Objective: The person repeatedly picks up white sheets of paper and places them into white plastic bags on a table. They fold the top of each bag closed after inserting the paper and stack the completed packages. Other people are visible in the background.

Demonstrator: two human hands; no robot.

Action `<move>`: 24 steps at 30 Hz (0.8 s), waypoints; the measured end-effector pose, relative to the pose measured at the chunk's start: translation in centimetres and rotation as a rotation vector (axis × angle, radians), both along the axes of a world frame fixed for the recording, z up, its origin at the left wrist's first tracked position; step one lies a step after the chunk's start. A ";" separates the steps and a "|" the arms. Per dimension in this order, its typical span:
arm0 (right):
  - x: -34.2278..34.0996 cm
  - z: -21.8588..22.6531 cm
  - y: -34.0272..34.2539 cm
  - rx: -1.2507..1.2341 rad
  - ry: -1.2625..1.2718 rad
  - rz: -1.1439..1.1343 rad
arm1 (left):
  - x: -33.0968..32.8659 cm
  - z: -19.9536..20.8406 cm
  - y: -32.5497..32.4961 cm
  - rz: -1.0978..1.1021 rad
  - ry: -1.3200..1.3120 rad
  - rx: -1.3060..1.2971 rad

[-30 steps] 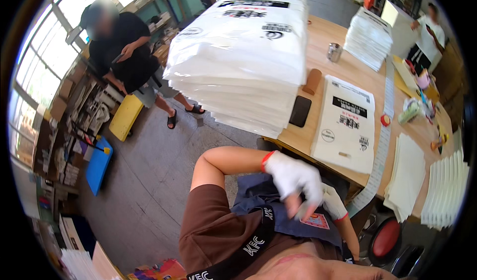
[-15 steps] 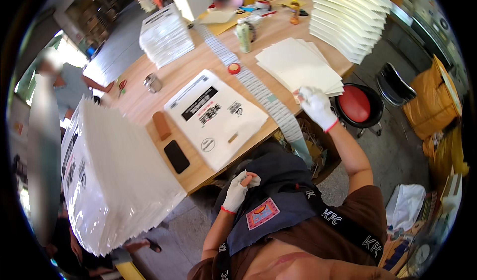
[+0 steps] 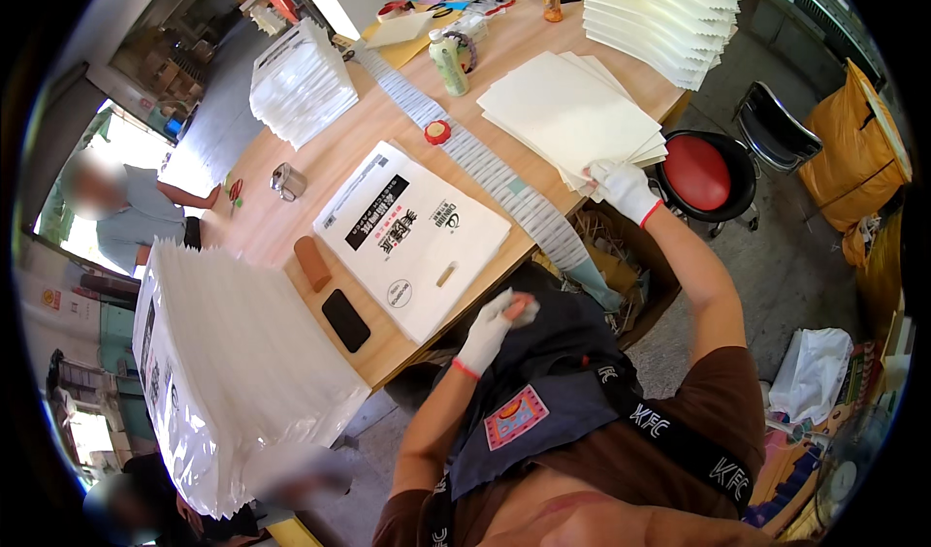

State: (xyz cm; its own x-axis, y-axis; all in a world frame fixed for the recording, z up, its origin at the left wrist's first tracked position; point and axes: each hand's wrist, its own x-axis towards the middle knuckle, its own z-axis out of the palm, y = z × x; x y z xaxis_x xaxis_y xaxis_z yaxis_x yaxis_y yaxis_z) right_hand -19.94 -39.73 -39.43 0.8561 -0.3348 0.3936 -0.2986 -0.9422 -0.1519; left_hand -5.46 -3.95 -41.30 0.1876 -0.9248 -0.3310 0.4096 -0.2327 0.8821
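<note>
My right hand (image 3: 623, 190), in a white glove with a red cuff, is at the near corner of a fanned stack of cream sheets (image 3: 572, 111). Its fingers pinch that corner; how many sheets they hold cannot be seen. My left hand (image 3: 497, 324), gloved alike with some bare fingertips, hovers over my dark apron by the table edge. Its fingers are loosely curled and apart, with nothing visible in them. In front of it lies a flat pile of white printed bags (image 3: 417, 237) with a small tan piece (image 3: 446, 273) on top.
Left of the bags are a phone (image 3: 346, 320), a brown block (image 3: 311, 263) and a metal can (image 3: 287, 181). A tall bag stack (image 3: 242, 353) stands at the left. A label strip (image 3: 485, 164) crosses the table (image 3: 388, 363). A red stool (image 3: 696, 174) is at right. A person (image 3: 145, 208) stands far left.
My left hand has moved right and up toward the table edge. My right hand has shifted slightly onto the sheets' corner. The whole view has turned a little.
</note>
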 end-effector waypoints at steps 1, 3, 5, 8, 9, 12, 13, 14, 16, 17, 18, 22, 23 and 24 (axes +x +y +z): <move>-0.2 0.1 -0.5 -0.076 -0.003 -0.014 | 0.0 0.0 -2.6 -0.037 0.041 -0.036; -0.4 0.5 -1.9 -0.233 -0.013 -0.043 | -0.3 0.6 -7.7 -0.098 0.141 -0.091; 0.1 4.9 2.3 -0.272 -0.021 0.036 | -0.1 0.5 -11.4 -0.047 0.323 -0.090; -1.3 8.5 10.3 -0.295 -0.201 0.363 | -0.8 1.4 -13.4 0.164 0.627 -0.047; -2.1 6.3 12.3 -0.138 -0.149 0.411 | -1.3 1.8 -14.0 0.252 0.726 -0.025; -3.3 6.7 15.4 0.206 -0.078 0.426 | 0.2 -3.5 -11.4 0.284 0.318 0.183; -3.6 5.1 14.4 0.270 -0.201 0.379 | 0.8 -1.8 -9.5 0.281 0.166 0.183; -4.0 3.0 12.7 0.480 -0.254 0.073 | 1.8 -1.7 -7.8 0.276 0.223 0.149; -6.0 -1.6 8.7 1.173 -0.398 -0.172 | 3.8 -0.2 -6.4 0.226 0.179 0.247; -6.5 -3.0 7.5 1.665 -0.498 -0.073 | 4.7 0.2 -6.2 0.218 0.163 0.348; -5.9 -1.8 8.9 1.909 -0.481 -0.070 | 5.2 0.3 -6.1 0.159 -0.137 0.318; -3.3 -1.6 13.0 1.788 -0.440 0.005 | -0.6 2.1 -7.6 -0.007 -0.877 0.427; -2.1 -0.5 14.5 1.627 -0.380 0.015 | -4.0 5.4 -7.6 0.005 -0.957 0.401; -1.4 0.3 16.2 1.713 -0.306 -0.030 | -6.0 1.1 -7.4 0.126 -1.357 0.095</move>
